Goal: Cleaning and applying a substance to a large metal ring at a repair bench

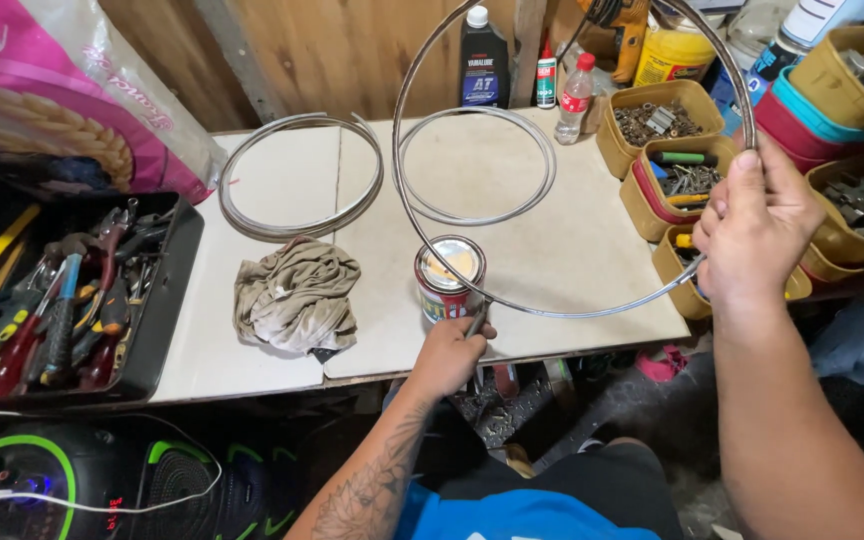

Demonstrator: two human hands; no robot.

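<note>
The left hand (449, 352) is closed around a thin tool, which may be a brush, at the near edge of the table (572, 250); its tip touches the large metal hoop (404, 215) just beside the open tin can (449, 277). The right hand (752, 228) is clenched on the hoop's right side, holding it upright with its lower arc near the tabletop. Left of the can lies a crumpled rag (295, 294). Farther back, two more metal rings (302, 176) lie flat, with bottles (483, 58) against the wall
</note>
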